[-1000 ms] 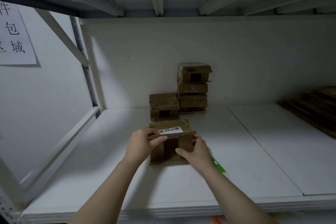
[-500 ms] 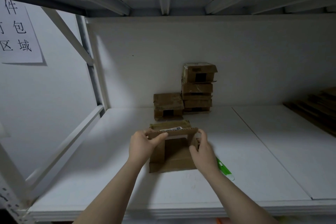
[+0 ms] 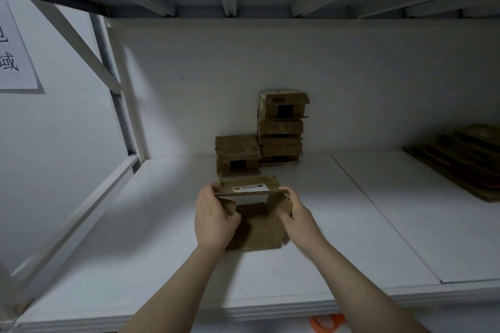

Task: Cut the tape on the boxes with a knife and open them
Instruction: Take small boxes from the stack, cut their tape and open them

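A small brown cardboard box [image 3: 254, 227] lies on the white shelf [image 3: 167, 257] in front of me, its flaps spread open toward me and a white label on its upper flap. My left hand [image 3: 215, 220] grips the left side flap, thumb inside. My right hand [image 3: 296, 220] grips the right side flap. The knife is hidden in this view. Behind, another small box [image 3: 237, 153] sits on the shelf with its front flaps open, beside a stack of boxes [image 3: 281, 127] against the back wall.
Flattened cardboard sheets [image 3: 460, 159] lie at the right of the shelf. White frame posts and a diagonal brace [image 3: 81, 46] rise at the left. A paper sign [image 3: 13, 57] hangs on the left wall. Something orange [image 3: 326, 322] shows below the shelf's front edge.
Both hands have pulled the box's side flaps further apart and the box has opened wider. The green knife beside my right hand is no longer visible.
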